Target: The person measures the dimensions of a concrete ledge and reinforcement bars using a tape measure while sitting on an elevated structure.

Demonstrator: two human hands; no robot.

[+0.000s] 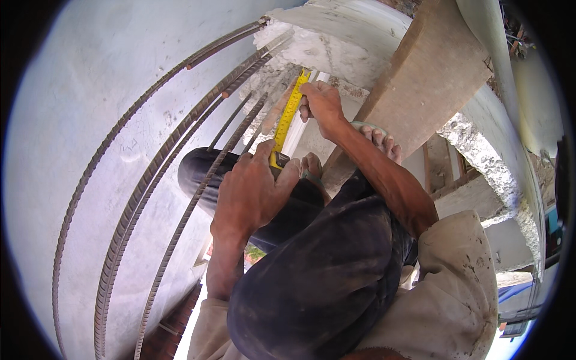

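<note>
A yellow tape measure [290, 114] is drawn out between my hands, its blade slanting up and to the right. My left hand [251, 189] is wrapped round the case, whose yellow and black end shows past the fingers. Near the far end of the blade, my right hand [322, 103] pinches the strip with curled fingers. The blade's tip lies close to the rough broken concrete [324, 51]. Beside the blade runs a white strip [298, 129], partly hidden by it. A thin wooden piece [277, 114] lies to its left.
Several ribbed steel bars [137, 201] curve out of the concrete on the left, in front of a pale wall [78, 108]. A wide wooden board [427, 75] slants across the upper right. My bent knees and sandalled feet are beneath my arms. Chipped concrete edges [483, 156] stand at right.
</note>
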